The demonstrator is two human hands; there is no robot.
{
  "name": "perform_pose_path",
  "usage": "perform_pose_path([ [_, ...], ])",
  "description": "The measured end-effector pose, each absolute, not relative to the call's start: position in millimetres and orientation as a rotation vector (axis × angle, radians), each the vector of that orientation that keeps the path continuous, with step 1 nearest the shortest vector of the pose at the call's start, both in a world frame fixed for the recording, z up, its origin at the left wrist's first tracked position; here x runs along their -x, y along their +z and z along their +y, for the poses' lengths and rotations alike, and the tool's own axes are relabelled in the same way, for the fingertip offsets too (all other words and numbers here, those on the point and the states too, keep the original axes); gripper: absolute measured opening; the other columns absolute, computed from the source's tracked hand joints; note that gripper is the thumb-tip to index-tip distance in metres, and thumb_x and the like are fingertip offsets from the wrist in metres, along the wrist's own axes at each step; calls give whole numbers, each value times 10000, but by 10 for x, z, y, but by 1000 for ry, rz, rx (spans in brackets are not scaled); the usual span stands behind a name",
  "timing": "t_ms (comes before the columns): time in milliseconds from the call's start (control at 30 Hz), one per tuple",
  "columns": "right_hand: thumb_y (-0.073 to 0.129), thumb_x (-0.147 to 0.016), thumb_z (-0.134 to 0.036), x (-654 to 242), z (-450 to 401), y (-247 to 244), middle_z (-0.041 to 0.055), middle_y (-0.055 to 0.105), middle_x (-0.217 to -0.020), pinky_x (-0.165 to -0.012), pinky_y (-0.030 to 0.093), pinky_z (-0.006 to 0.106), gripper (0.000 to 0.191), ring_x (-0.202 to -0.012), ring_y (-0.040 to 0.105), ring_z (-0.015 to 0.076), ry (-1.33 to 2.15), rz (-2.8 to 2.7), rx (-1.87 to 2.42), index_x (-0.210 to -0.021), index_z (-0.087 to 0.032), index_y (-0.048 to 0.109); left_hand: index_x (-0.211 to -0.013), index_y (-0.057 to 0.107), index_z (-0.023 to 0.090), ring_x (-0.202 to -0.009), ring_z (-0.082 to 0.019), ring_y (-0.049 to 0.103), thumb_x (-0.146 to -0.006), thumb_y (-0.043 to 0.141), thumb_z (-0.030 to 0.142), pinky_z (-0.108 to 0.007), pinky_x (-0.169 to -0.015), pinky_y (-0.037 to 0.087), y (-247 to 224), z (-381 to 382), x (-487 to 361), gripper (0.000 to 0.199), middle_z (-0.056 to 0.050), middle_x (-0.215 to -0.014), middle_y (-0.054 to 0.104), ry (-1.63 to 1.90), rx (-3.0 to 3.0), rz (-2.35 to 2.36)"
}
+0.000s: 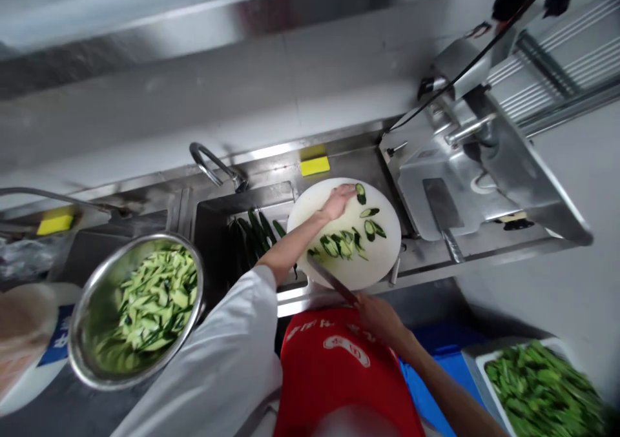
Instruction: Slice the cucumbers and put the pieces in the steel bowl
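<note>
My left hand [340, 201] reaches across the round white cutting board [382, 263], fingers stretched out. Its fingertips are at a cucumber slice [361, 193] near the far rim; whether they press on it is hard to tell. Low on the board, my right hand [378, 315] grips the handle of a knife [332, 275], whose blade slants up to the left over the near rim. Beyond the blade lies a row of cut cucumber slices [341, 244]. A few other slices [372, 229] are scattered to the right.
Whole cucumbers [254, 233] lie in the sink left of the board. A steel bowl [77, 334] holds cut cucumber pieces. A cleaver [443, 211] rests on the right. A yellow sponge [314, 165] sits behind the board; a faucet [217, 166] rises over the sink. Greens [542, 385] fill a lower-right bin.
</note>
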State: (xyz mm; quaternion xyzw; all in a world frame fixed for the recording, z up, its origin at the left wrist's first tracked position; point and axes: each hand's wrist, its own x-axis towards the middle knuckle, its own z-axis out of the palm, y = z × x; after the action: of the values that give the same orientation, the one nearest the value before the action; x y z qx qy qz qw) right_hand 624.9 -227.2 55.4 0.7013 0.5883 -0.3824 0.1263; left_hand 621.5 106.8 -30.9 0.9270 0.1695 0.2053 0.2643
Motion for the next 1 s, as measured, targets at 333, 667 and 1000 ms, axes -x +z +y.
perform_pose_path([
  [333,272,-1028,-253,-6040,-1895,463,137,712,-950,-729,449,304,310,-926,712,242,-1121,1654,-2301,-1149,-159,542,-897,678,98,-820,-160,610,-739,736,28,-320,-958,470,-404,1594,-6547,183,-82,-933,668,88,-2643,546],
  [667,268,-1014,-184,-6192,-1933,457,143,709,-933,-746,439,299,280,-922,708,240,-1073,1556,-2320,-1167,-149,501,-994,620,179,-594,-124,541,-846,697,328,-240,-623,464,-513,294,-4579,224,19,-696,591,332,-2143,1144],
  [1000,301,-988,-155,-6155,-2000,467,148,721,-900,-731,443,291,287,-906,720,257,-886,1669,-2115,-1209,-128,481,-974,658,185,-979,-198,581,-1009,442,308,-348,-892,514,-648,-458,-4537,252,-91,-1020,601,704,-2175,964],
])
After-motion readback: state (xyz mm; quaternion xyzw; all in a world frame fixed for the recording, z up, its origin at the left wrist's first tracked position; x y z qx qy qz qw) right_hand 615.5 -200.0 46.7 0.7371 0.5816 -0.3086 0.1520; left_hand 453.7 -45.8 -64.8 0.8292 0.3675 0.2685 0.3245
